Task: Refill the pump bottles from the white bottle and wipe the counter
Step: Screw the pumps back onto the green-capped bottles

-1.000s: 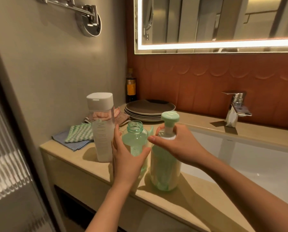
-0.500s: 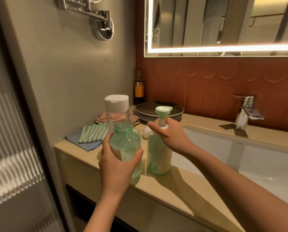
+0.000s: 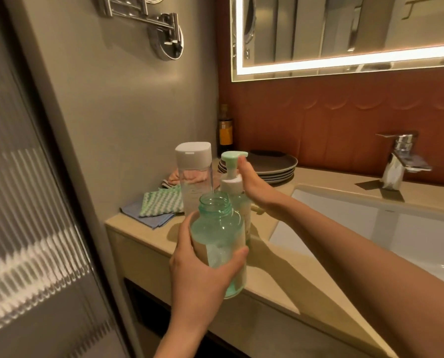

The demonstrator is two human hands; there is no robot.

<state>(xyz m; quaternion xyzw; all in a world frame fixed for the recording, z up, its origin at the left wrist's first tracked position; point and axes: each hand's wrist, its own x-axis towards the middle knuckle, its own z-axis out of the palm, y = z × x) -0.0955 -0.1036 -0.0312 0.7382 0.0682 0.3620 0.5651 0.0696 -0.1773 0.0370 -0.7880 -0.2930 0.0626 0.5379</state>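
Left hand [image 3: 202, 275] grips the open green bottle [image 3: 217, 228] low on its body. The thumb lies across the near right side and the other fingers curl round the left side and out of sight. The bottle's neck is uncapped and stands above the fingers. Its base shows at the front edge of the counter [image 3: 280, 282], and we cannot tell whether it rests there or is held just clear. Just behind the left fingertips stands the pump bottle [image 3: 231, 184], upright with its pump fitted. Right hand [image 3: 255, 188] closes on its collar from the right with the thumb raised along the stem, its tip at the green pump head. The remaining fingers pass behind the bottle, so we cannot tell how they lie. The white bottle [image 3: 193, 171], clear-walled with a white cap shut, stands upright just left of the right-hand fingers and beyond the left-hand ones, close beside the pump bottle. Left of all the fingers, by the wall, a striped cloth [image 3: 161, 204] lies on a blue cloth [image 3: 149, 219]. A pink cloth [image 3: 174, 176] shows behind the white bottle. Beyond the right thumb sit a stack of plates [image 3: 275, 165] and a dark bottle [image 3: 225, 133] in the corner. Right of the right wrist is the sink basin [image 3: 370, 220], with the faucet [image 3: 401, 161] at its far rim.
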